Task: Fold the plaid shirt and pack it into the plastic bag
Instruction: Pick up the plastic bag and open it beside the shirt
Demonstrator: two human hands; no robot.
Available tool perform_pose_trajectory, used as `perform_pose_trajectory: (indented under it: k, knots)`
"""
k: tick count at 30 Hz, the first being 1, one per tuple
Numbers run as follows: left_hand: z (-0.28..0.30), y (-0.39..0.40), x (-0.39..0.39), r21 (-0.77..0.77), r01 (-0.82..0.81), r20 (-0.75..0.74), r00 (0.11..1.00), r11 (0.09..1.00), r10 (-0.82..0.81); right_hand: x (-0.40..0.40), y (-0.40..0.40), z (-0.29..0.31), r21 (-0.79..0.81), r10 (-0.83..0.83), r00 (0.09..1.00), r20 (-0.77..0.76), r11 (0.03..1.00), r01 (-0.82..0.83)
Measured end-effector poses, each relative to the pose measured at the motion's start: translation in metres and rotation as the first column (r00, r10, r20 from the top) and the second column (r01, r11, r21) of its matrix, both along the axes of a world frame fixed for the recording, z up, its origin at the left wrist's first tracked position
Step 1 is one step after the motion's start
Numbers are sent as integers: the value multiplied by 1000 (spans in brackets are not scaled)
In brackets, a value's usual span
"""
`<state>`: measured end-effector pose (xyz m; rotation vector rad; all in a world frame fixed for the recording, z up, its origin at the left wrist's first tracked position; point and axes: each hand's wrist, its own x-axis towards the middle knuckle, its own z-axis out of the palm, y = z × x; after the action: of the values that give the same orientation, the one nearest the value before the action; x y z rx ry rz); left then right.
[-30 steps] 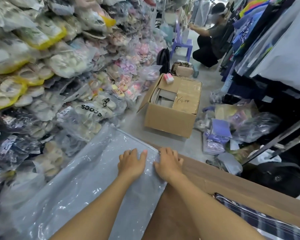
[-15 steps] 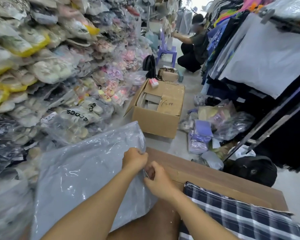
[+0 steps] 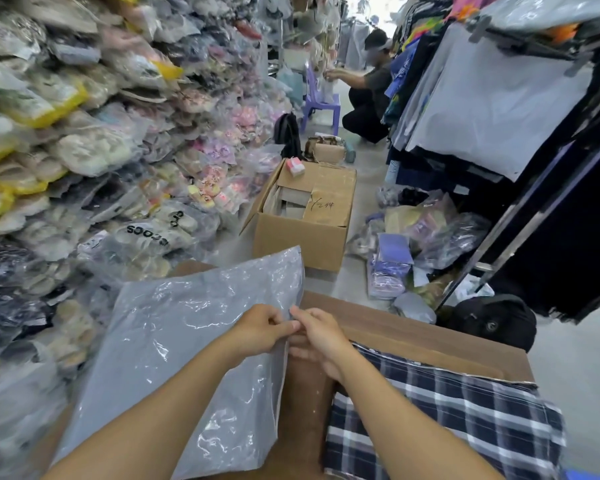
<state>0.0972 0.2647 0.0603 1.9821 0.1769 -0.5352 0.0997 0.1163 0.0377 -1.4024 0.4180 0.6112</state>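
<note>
Both grips are working the same edge of the plastic bag (image 3: 187, 344): left hand (image 3: 262, 329) has thumb and fingers pinched on the right-hand edge of it, and right hand (image 3: 321, 337) is right up against it, fingertips pressed together on that same edge (can't tell if the mouth is actually parted yet, the film's too shiny). Bag lies mostly flat on the left of the brown cardboard surface (image 3: 413, 337), its far corner lifted up. Plaid shirt (image 3: 447, 417) sits folded on the right side of that surface, just beside the right forearm, not in the bag. Open cardboard box (image 3: 302, 233) on the floor beyond.
</note>
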Motion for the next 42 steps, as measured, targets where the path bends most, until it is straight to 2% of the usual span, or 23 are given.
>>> perform_pose_trajectory:
  k: [3,5,7,9,12,15,18,20,22,25,26,27,29,31,33,37,42]
  knots:
    - [10,-1,-5,20,-24,7,1000,1000,24,-1,-6,3,101,-5,1000,-9,995,6]
    - [20,-2,-6,-1,-109,0,994,994,109,-5,-12,4,124,-26,1000,-12,992,27]
    - [30,0,-4,64,-231,45,972,971,229,-9,-19,3,15,-62,998,6,998,62]
    - [40,8,3,225,-334,182,937,916,297,-11,-26,-6,-229,-58,996,65,971,72]
    - [62,18,13,412,-405,384,889,816,248,-15,-36,-16,-446,13,993,120,894,43]
    - [83,22,18,508,-498,571,805,702,158,-19,-40,-22,-491,50,994,93,871,1]
    - [96,16,17,541,-560,678,732,627,69,-20,-41,-27,-526,59,996,72,850,-12]
    - [97,11,15,528,-574,711,702,626,43,-20,-40,-30,-525,55,997,59,851,-16]
    - [92,8,13,519,-542,709,704,661,20,-20,-39,-31,-497,76,996,50,867,-42]
    - [74,4,8,580,-402,615,787,709,-57,-22,-39,-23,-504,257,960,109,847,-170]
    - [67,2,5,603,-346,571,816,719,-86,-24,-42,-18,-563,378,916,134,790,-244]
    - [58,0,2,621,-301,534,838,724,-109,-25,-46,-13,-643,524,840,141,693,-325]
    - [42,-4,-6,639,-236,480,866,732,-140,-28,-55,-7,-799,795,606,37,388,-460]
    - [26,-8,-12,636,-182,442,883,750,-160,-31,-62,-3,-871,914,386,-124,86,-483]
    - [13,-11,-17,620,-149,405,902,770,-151,-35,-65,-4,-886,937,255,-238,-102,-453]
    - [-3,-14,-22,577,-129,347,933,807,-99,-43,-65,-4,-896,932,154,-329,-256,-362]
    - [-15,-17,-27,550,-91,299,949,830,-94,-49,-64,-4,-890,919,140,-369,-306,-338]
